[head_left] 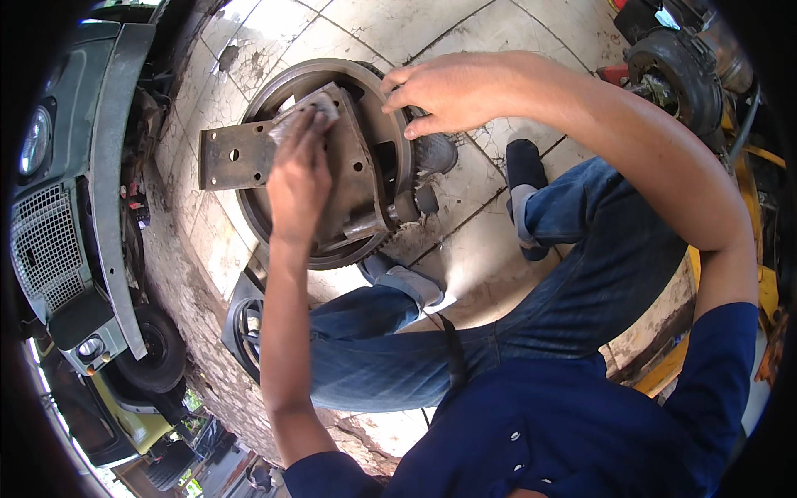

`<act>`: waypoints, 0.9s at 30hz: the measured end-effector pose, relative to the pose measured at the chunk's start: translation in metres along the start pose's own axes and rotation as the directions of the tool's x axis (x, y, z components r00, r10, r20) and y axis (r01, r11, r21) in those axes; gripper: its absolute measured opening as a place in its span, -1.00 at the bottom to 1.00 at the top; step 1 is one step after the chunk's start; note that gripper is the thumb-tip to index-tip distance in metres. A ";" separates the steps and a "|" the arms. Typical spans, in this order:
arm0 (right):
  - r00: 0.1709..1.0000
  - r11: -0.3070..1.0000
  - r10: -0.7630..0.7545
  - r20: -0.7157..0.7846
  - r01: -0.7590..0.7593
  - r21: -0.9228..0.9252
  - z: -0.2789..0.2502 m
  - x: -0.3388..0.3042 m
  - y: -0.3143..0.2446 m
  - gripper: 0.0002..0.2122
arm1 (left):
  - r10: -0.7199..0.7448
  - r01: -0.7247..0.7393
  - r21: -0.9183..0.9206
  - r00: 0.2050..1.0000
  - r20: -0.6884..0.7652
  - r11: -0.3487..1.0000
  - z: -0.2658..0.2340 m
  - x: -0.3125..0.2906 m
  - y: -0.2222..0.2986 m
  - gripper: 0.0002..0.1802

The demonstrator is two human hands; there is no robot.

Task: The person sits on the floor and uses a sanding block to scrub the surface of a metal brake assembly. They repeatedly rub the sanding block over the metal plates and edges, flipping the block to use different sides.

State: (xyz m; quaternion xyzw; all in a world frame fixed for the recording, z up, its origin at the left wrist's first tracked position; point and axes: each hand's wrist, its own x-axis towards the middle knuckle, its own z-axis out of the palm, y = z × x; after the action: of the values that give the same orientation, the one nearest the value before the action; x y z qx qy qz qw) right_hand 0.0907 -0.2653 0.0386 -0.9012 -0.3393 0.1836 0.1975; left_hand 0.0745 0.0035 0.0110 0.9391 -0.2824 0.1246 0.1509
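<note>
A brown metal bracket [245, 145] with several bolt holes lies across a round, flanged metal wheel [403, 158] on the floor. My left hand [300, 178] presses a pale grey folded sheet [330, 108] onto the bracket's plate, its fingers lying over the sheet. Whether that sheet is cloth or abrasive paper I cannot make out. My right hand [448, 90] is at the wheel's right rim, empty, with fingers and thumb apart. Contact between its fingertips and the rim is unclear. A cylindrical end [405, 206] sticks out at the bracket's lower right.
Cracked pale floor tiles [473, 41] surround the wheel. On the left stands a green vehicle [58, 166] with a grey bumper [116, 191]. Dark round machinery [677, 75] and a yellow metal frame [743, 216] stand on the right. My feet are close by the wheel.
</note>
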 end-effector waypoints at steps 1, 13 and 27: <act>1.000 1.000 -0.006 0.006 0.006 0.005 0.000 -0.001 0.000 -0.56 | -0.047 0.047 -0.031 0.999 -0.003 0.998 -0.002 0.001 -0.006 -0.67; 0.999 0.999 0.031 -0.019 -0.031 0.005 0.000 0.003 0.001 -0.56 | 0.042 -0.036 0.127 0.998 -0.045 0.991 0.006 0.003 0.006 -0.66; 0.999 1.000 0.003 -0.032 -0.003 0.003 0.004 0.007 0.004 -0.58 | 0.054 -0.044 0.145 0.997 -0.062 0.988 0.013 0.015 0.012 -0.67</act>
State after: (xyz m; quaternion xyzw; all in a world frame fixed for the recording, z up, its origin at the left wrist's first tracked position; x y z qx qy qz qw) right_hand 0.0961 -0.2627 0.0317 -0.9042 -0.3343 0.1701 0.2041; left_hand 0.0814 -0.0184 0.0064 0.9357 -0.2905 0.1792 0.0889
